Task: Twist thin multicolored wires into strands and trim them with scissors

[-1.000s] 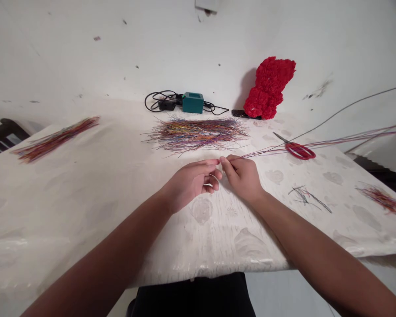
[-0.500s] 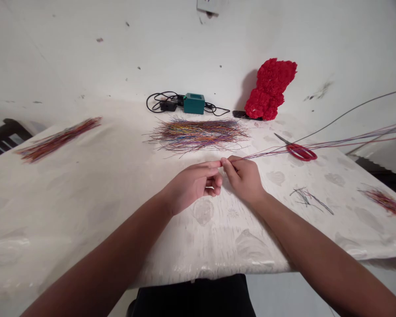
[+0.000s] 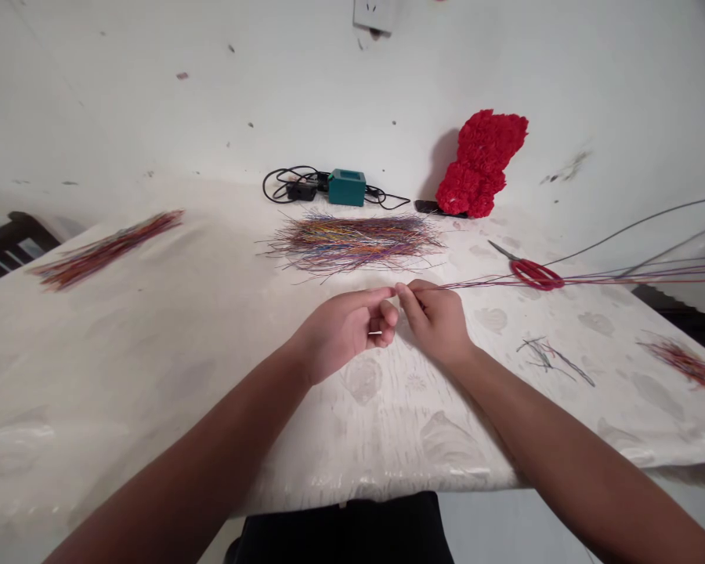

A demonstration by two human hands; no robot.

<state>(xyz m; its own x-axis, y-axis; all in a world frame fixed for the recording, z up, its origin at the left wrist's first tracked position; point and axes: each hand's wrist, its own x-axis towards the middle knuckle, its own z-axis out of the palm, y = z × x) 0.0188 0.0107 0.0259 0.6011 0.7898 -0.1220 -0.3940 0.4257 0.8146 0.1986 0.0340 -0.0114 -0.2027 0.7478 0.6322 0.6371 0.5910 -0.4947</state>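
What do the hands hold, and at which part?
The right hand pinches thin coloured wires near their end, between thumb and forefinger. For the left hand, I cannot tell.

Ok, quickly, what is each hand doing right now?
Left hand: curled nearly shut; cannot tell whether it holds anything.
Right hand: closed, pinching thin multicoloured wires between its fingertips.

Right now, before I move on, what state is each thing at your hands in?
Right hand: pinching thin coloured wires.
Left hand: curled, forefinger meeting the right hand's fingers.
Multicoloured wire pile: loose, strands lying roughly side by side.
Red-handled scissors: lying flat, blades closed, wires passing over them.
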